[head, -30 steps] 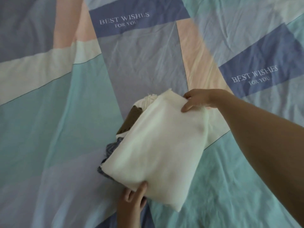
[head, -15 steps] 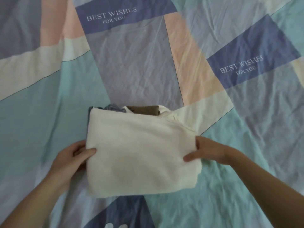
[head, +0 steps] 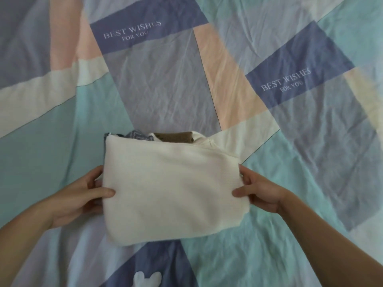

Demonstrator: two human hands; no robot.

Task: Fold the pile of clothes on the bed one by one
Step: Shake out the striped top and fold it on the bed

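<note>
A folded cream garment (head: pixel 170 189) lies on top of a small stack of clothes in the middle of the bed. Behind its far edge peek a blue patterned piece (head: pixel 136 136) and a brown piece (head: pixel 176 137). My left hand (head: pixel 83 195) grips the stack's left side, thumb on top of the cream cloth and fingers under it. My right hand (head: pixel 257 191) grips the right side the same way, thumb on top.
The bed is covered by a patchwork sheet (head: pixel 165 83) in teal, grey-blue, pink and cream, with navy blocks reading "BEST WISHES FOR YOU" (head: pixel 132 31). A white cartoon print (head: pixel 147 279) shows at the near edge.
The stack swung from a tilted angle to square in front of me. My left hand moved from its near corner to its left side, and my right hand from the far corner to the right side.
</note>
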